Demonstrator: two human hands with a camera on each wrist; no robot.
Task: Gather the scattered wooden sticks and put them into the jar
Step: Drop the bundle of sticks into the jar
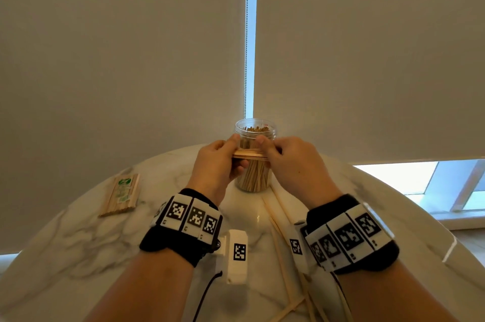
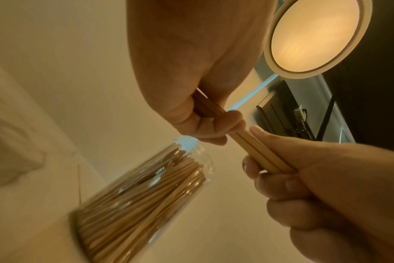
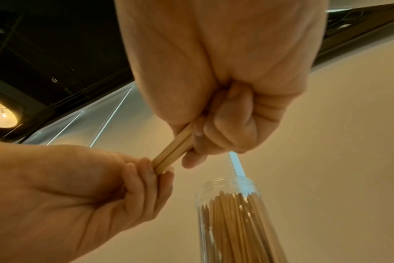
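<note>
A clear plastic jar (image 1: 253,177) (image 2: 146,192) (image 3: 232,213), open-topped and packed with upright wooden sticks, stands at the far middle of the marble table (image 1: 78,230). In front of its upper half a small bundle of wooden sticks (image 1: 249,156) (image 2: 259,151) (image 3: 173,151) lies level. My left hand (image 1: 220,161) (image 2: 214,122) (image 3: 135,178) grips its left end and my right hand (image 1: 291,161) (image 2: 304,169) (image 3: 214,128) grips its right end, fingers curled round the wood. The bundle's ends are hidden inside the fists.
Several long loose sticks (image 1: 278,243) lie on the table under my right forearm. A wrapped packet of sticks (image 1: 120,195) lies at the left. Roller blinds with a bead chain (image 1: 246,33) hang just behind the jar.
</note>
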